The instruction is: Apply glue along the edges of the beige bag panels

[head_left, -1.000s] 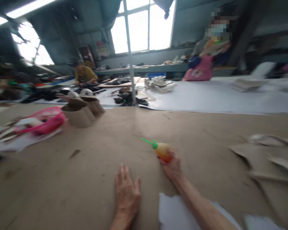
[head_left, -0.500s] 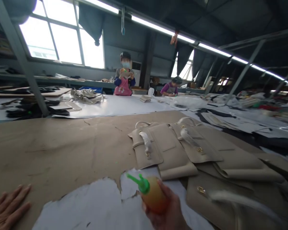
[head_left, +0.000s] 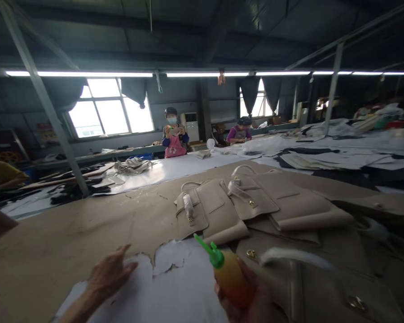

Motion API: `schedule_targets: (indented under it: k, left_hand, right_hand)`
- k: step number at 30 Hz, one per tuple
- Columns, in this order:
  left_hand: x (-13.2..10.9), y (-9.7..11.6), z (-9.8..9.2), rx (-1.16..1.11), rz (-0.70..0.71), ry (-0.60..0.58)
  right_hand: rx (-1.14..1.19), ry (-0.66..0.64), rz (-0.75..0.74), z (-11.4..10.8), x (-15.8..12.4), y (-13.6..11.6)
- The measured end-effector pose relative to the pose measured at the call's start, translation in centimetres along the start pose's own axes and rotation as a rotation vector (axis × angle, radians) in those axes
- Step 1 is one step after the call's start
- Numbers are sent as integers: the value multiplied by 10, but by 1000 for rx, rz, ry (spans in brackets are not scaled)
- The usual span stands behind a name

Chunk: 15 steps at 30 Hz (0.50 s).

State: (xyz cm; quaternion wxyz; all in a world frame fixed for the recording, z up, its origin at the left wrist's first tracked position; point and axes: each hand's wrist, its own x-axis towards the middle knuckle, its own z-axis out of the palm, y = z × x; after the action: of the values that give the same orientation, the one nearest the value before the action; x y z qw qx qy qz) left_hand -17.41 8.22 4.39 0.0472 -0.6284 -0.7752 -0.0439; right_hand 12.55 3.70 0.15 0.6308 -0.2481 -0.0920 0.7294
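Observation:
My right hand (head_left: 252, 300) at the bottom edge is wrapped round an orange squeeze bottle (head_left: 230, 278) whose green nozzle points up and left. My left hand (head_left: 109, 273) hovers or rests with fingers spread over torn white paper (head_left: 161, 291) on the brown-covered table (head_left: 54, 251). Just beyond the bottle lie several flat beige bag pieces (head_left: 222, 211) with gold fittings and white-wrapped handles. A larger beige piece (head_left: 309, 282) lies right beside my right hand, partly blurred.
A slanted metal post (head_left: 43, 103) rises at the left. Across the white table (head_left: 175, 166) one person (head_left: 173, 139) stands in a pink apron, and another person (head_left: 240, 132) sits further right. Piles of dark and pale sheets (head_left: 340, 159) cover the right side.
The view has swung right and upward. My left hand has moved in from the left edge onto the white paper. The bottle stays in my right hand, low in the view.

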Motion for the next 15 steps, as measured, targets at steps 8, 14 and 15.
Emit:
schedule_targets:
  k: [8, 14, 15]
  left_hand:
    - [35, 181, 26, -24, 577, 159]
    - [59, 184, -5, -95, 432, 210]
    - [62, 178, -20, -133, 371, 233]
  right_hand:
    - [-134, -113, -13, -2, -5, 6]
    - [-91, -225, -101, 13, -13, -1]
    - [-85, -228, -108, 15, -15, -3]
